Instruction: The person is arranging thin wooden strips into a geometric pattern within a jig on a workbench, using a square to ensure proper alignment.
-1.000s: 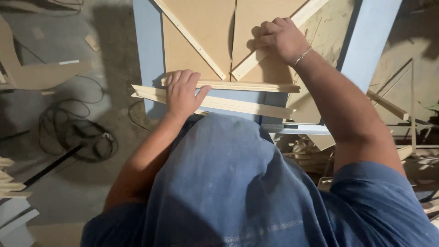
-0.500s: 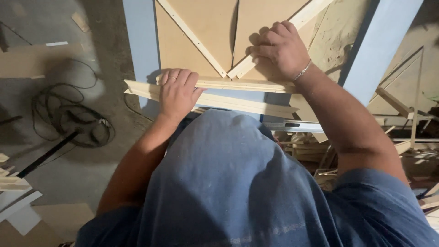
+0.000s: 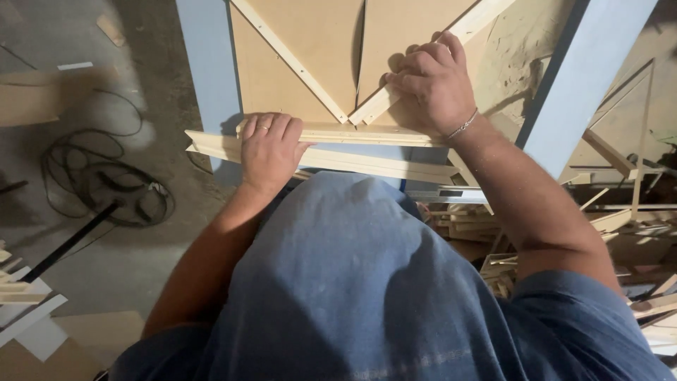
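Note:
My left hand (image 3: 269, 147) lies palm down, fingers together, on the left end of a pale wooden strip (image 3: 367, 134) that runs across the near edge of a tan board (image 3: 310, 49). A second, longer strip (image 3: 345, 161) lies just below it. My right hand (image 3: 431, 86) is curled over the spot where a diagonal strip (image 3: 472, 25) meets the horizontal one, pressing on it. Another diagonal strip (image 3: 289, 60) runs in from the upper left. The boards rest on a blue frame (image 3: 208, 77).
A black cable (image 3: 106, 183) coils on the concrete floor at left, with a dark rod (image 3: 67, 243) beside it. Loose wooden offcuts (image 3: 486, 226) pile up under the frame at right. White strips (image 3: 28, 317) and cardboard lie at lower left.
The view has shifted slightly. Both hands stay on the strips, with the left hand a little nearer the strip's end.

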